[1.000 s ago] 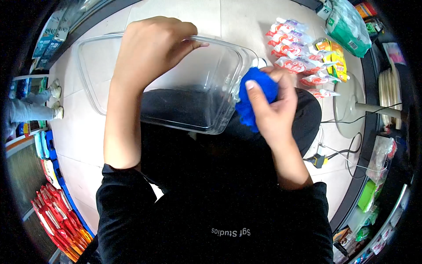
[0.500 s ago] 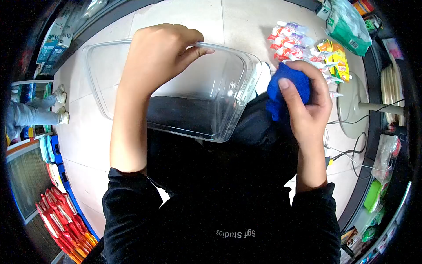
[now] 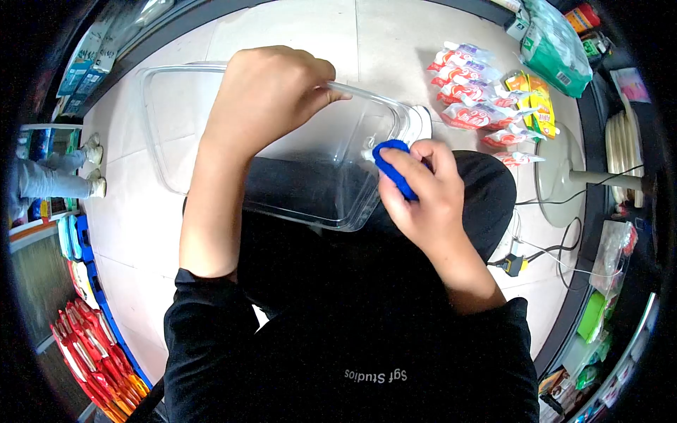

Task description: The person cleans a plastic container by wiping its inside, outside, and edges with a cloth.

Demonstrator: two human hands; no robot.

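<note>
A clear plastic bin (image 3: 310, 151) rests tilted over my lap, its far rim gripped by my left hand (image 3: 278, 95). The left fingers curl over that rim, with the thumb on the near side. My right hand (image 3: 427, 190) is closed round a bunched blue cloth (image 3: 395, 168). The cloth is pressed against the bin's right end wall, beside a whitish mark there. Part of the cloth is hidden under the right fingers.
Red-and-white packets (image 3: 469, 92) lie in a row on the tiled floor, near yellow packets (image 3: 534, 106). A stand's round base (image 3: 557, 176) and black cables (image 3: 564, 254) are at the right. Red packages (image 3: 95, 359) fill the lower left. Another person's legs (image 3: 56, 180) show at left.
My right hand has moved left and down with the blue cloth, from beside the bin onto its right end. The left hand and bin have shifted slightly right.
</note>
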